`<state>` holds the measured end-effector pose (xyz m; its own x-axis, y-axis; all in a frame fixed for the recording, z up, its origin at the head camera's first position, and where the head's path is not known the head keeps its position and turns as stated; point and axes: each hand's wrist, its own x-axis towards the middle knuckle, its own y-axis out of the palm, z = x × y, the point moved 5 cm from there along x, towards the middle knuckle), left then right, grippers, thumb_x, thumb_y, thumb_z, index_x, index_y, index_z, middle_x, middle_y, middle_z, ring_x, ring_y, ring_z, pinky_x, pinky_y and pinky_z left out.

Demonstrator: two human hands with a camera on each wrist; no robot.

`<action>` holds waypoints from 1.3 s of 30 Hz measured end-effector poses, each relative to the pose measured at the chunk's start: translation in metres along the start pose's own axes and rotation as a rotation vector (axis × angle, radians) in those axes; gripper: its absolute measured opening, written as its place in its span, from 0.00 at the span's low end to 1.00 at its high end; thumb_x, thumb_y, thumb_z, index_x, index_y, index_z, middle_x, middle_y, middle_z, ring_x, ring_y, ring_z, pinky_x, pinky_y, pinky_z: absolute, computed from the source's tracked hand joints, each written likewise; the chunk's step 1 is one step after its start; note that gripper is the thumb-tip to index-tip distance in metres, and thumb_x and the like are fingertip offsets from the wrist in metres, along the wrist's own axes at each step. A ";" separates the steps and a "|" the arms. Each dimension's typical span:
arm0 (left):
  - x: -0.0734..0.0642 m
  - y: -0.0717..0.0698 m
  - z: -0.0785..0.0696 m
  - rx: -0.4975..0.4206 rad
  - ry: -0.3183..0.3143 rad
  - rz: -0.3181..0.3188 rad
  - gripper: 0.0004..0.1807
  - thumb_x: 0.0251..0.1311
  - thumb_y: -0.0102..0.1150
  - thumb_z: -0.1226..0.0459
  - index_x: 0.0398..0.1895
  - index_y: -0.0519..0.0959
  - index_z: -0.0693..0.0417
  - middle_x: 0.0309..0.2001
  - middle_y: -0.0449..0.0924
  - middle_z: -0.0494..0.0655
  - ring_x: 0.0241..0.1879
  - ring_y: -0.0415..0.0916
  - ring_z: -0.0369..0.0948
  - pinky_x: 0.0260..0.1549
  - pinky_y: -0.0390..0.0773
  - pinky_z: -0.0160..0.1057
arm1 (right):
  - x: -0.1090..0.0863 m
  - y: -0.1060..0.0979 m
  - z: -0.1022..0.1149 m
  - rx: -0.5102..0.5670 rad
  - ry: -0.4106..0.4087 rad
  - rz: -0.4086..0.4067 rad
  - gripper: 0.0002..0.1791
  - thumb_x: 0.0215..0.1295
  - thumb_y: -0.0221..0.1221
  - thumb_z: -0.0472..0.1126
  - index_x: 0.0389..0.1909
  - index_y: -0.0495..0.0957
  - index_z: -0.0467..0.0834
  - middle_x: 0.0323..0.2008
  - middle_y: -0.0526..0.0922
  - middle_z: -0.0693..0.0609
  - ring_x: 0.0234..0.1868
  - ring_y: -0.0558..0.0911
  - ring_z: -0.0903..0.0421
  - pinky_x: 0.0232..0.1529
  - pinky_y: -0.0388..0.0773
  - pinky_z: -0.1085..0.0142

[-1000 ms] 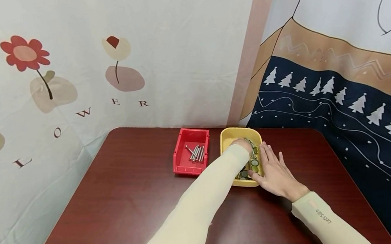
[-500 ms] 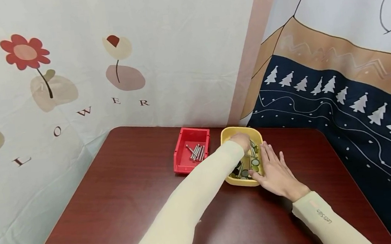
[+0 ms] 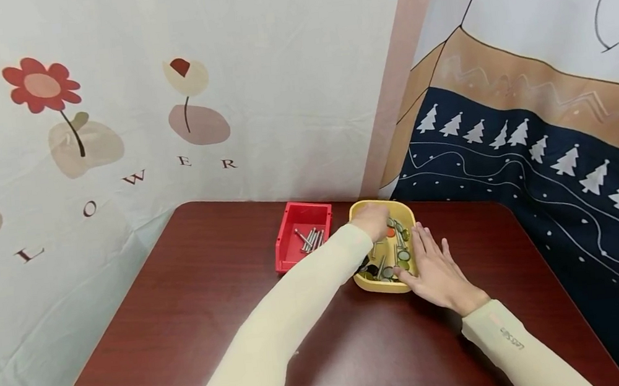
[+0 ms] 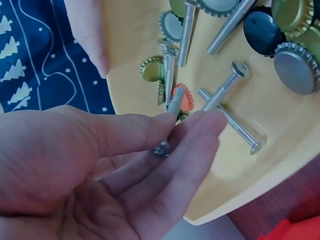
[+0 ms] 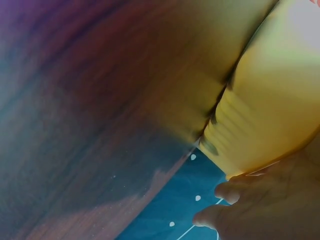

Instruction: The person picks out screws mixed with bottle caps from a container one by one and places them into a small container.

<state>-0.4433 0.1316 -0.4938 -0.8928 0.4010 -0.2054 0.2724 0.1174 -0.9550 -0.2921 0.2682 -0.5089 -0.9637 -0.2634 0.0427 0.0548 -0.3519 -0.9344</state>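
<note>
At the far left, a pale cloth [image 3: 287, 77] printed with a red flower [image 3: 43, 85] and spaced letters hangs behind the dark reddish bench [image 3: 201, 290]. On the bench, towards its back edge, stands a red bin [image 3: 292, 260] with a small bunch of silver bolts [image 3: 313, 240] lying in it. Just to its right, the left hand [image 3: 370, 219], its arm in a cream sleeve [image 3: 277, 320], is over the left part of a yellow tub [image 3: 384, 288]; its thumb and fingers pinch a single bolt [image 4: 175, 101], the threaded end poking out above the grip and the head below. Beneath, in the tub, two loose bolts [image 4: 240, 129] cross, near an orange cap [image 4: 187, 98]; green, silver and black bottle caps [image 3: 403, 255] lie among more bolts. The right hand [image 3: 440, 273] rests along the tub's right side, fingers straight and grasping nothing, thumb at the rim. Farther right hangs a navy cloth [image 3: 511, 192] with white trees.
</note>
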 end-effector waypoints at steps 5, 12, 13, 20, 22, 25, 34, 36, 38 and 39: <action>-0.024 -0.016 0.002 -0.089 0.022 -0.081 0.05 0.75 0.76 0.63 0.49 0.90 0.47 0.45 0.89 0.42 0.42 0.82 0.40 0.47 0.87 0.37 | 0.001 -0.002 0.002 -0.017 -0.008 -0.012 0.61 0.85 0.60 0.67 0.95 0.43 0.31 0.96 0.42 0.31 0.96 0.46 0.26 0.89 0.42 0.18; -0.107 -0.058 -0.013 -0.217 -0.023 -0.100 0.02 0.79 0.69 0.68 0.48 0.89 0.55 0.39 0.84 0.47 0.39 0.82 0.42 0.38 0.87 0.35 | -0.002 0.001 0.003 -0.012 0.003 0.002 0.61 0.85 0.60 0.66 0.95 0.42 0.32 0.96 0.41 0.31 0.96 0.45 0.25 0.89 0.40 0.18; -0.110 -0.059 -0.013 -0.222 -0.019 -0.104 0.01 0.79 0.69 0.68 0.46 0.89 0.55 0.37 0.82 0.46 0.38 0.80 0.42 0.37 0.84 0.34 | -0.002 0.001 0.002 -0.013 0.005 0.004 0.61 0.85 0.60 0.66 0.95 0.42 0.32 0.97 0.41 0.31 0.96 0.45 0.25 0.89 0.40 0.18; -0.108 -0.059 0.005 -0.231 0.032 -0.141 0.04 0.77 0.67 0.68 0.44 0.88 0.61 0.37 0.81 0.46 0.40 0.76 0.41 0.44 0.81 0.38 | -0.001 0.001 0.002 -0.012 0.007 -0.002 0.61 0.85 0.60 0.65 0.95 0.41 0.32 0.97 0.41 0.31 0.96 0.45 0.26 0.90 0.40 0.18; -0.104 -0.055 0.014 -0.271 0.016 -0.150 0.11 0.76 0.65 0.68 0.55 0.90 0.61 0.48 0.89 0.48 0.46 0.81 0.42 0.52 0.87 0.41 | 0.000 0.001 0.002 -0.010 0.007 -0.004 0.61 0.85 0.61 0.65 0.96 0.41 0.33 0.97 0.41 0.31 0.96 0.45 0.26 0.90 0.40 0.18; -0.108 -0.055 0.023 -0.319 -0.022 -0.156 0.22 0.79 0.63 0.68 0.72 0.87 0.58 0.69 0.91 0.52 0.61 0.87 0.45 0.66 0.90 0.46 | 0.001 0.000 0.003 -0.008 0.009 -0.001 0.61 0.85 0.61 0.65 0.96 0.41 0.33 0.97 0.42 0.31 0.96 0.45 0.26 0.90 0.40 0.18; -0.131 -0.060 0.033 -0.449 -0.025 -0.157 0.32 0.80 0.64 0.71 0.85 0.77 0.53 0.69 0.90 0.57 0.55 0.89 0.48 0.46 0.93 0.39 | 0.000 -0.001 0.004 -0.003 0.021 0.003 0.60 0.85 0.60 0.66 0.96 0.42 0.33 0.97 0.40 0.32 0.97 0.45 0.27 0.90 0.40 0.19; -0.133 -0.060 0.035 -0.478 -0.018 -0.141 0.35 0.79 0.65 0.72 0.87 0.73 0.52 0.69 0.89 0.57 0.54 0.89 0.47 0.50 0.93 0.40 | 0.000 -0.001 0.003 0.000 0.021 0.003 0.60 0.85 0.60 0.65 0.96 0.41 0.33 0.97 0.40 0.32 0.97 0.45 0.27 0.90 0.39 0.19; -0.134 -0.061 0.038 -0.510 -0.010 -0.130 0.38 0.78 0.66 0.72 0.89 0.71 0.52 0.71 0.88 0.59 0.54 0.89 0.48 0.52 0.94 0.43 | 0.000 -0.001 0.004 0.001 0.018 -0.002 0.60 0.85 0.61 0.65 0.96 0.41 0.33 0.97 0.40 0.32 0.97 0.45 0.27 0.90 0.40 0.19; -0.135 -0.061 0.039 -0.528 -0.012 -0.123 0.39 0.78 0.66 0.72 0.89 0.70 0.52 0.71 0.87 0.59 0.53 0.90 0.48 0.52 0.95 0.43 | 0.000 -0.001 0.004 0.002 0.018 -0.004 0.60 0.85 0.61 0.65 0.96 0.41 0.33 0.97 0.40 0.32 0.97 0.45 0.27 0.90 0.40 0.19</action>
<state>-0.3533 0.0347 -0.4165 -0.9325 0.3457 -0.1041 0.3063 0.6047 -0.7352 -0.2909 0.2654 -0.5064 -0.9685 -0.2458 0.0399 0.0515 -0.3544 -0.9337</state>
